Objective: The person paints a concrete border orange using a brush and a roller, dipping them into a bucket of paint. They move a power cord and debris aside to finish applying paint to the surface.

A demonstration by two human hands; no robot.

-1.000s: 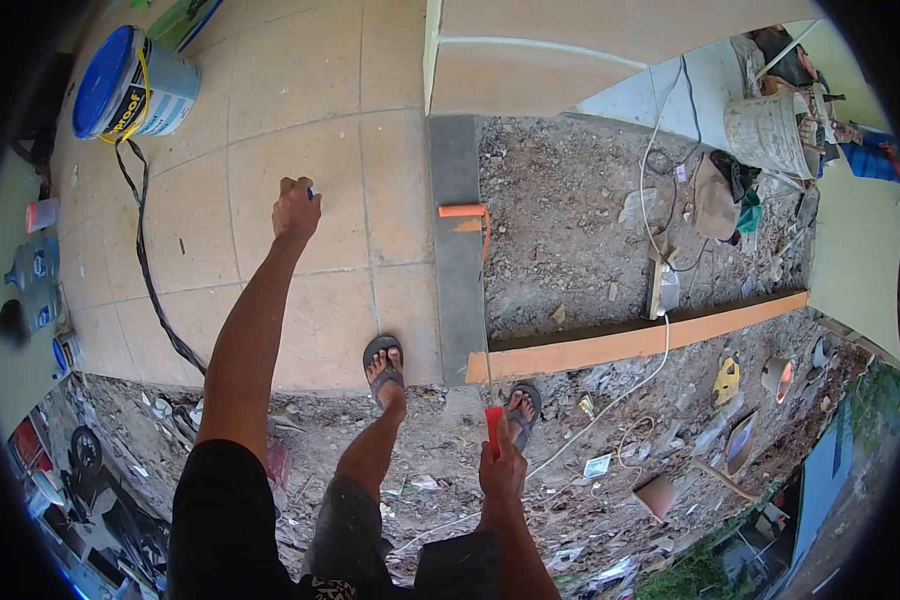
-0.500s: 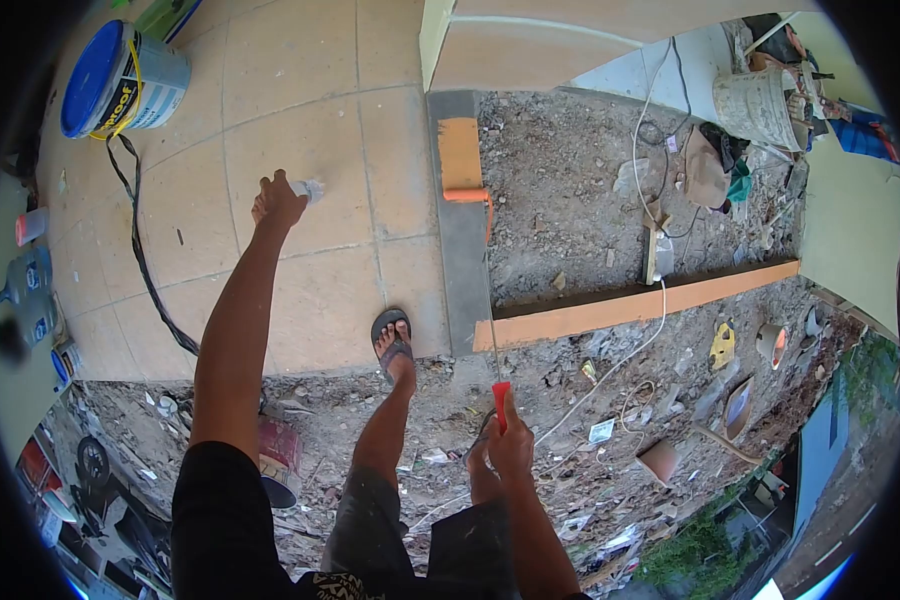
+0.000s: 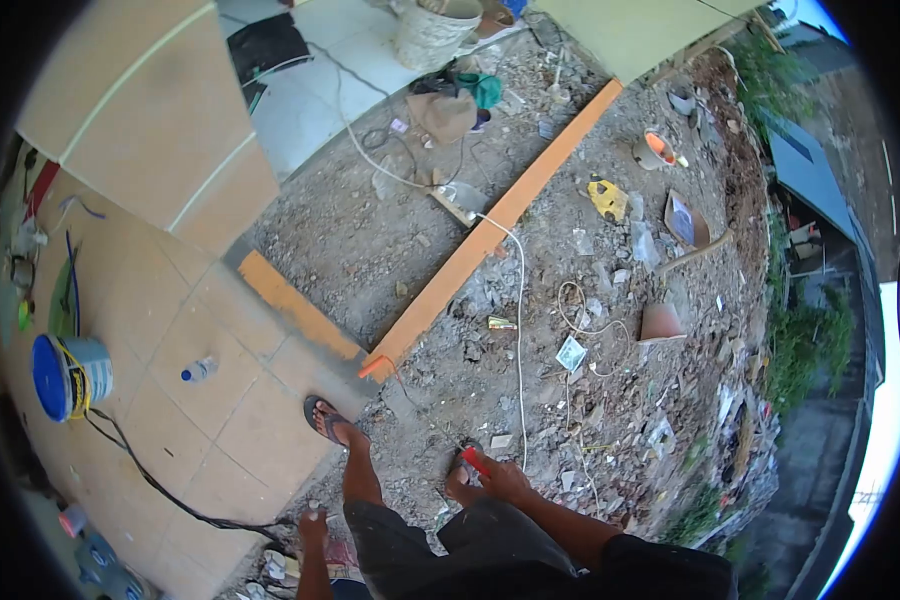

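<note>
My right hand (image 3: 508, 480) is closed round the red handle (image 3: 478, 461) of a long paint roller. The orange roller head (image 3: 375, 367) rests at the corner where two low ledges meet. Orange paint covers much of the short ledge (image 3: 300, 307) and the top of the long ledge (image 3: 500, 220). Low at the bottom of the view, my left hand (image 3: 313, 528) hangs beside my left leg. Its fingers are too small and blurred to read. A clear plastic bottle with a blue cap (image 3: 200, 370) is on the tiles, away from both hands.
A blue-lidded bucket (image 3: 73, 377) stands on the tiled floor (image 3: 185, 440), with a black cable (image 3: 155, 485) trailing from it. Rubble surrounds the long ledge, with a white cord (image 3: 522, 370) across it. An orange-stained pot (image 3: 654, 150) lies farther right.
My left hand has left the bottle on the tiles and drawn back towards my body. The roller head has moved along the short ledge to the corner, and more orange covers that ledge.
</note>
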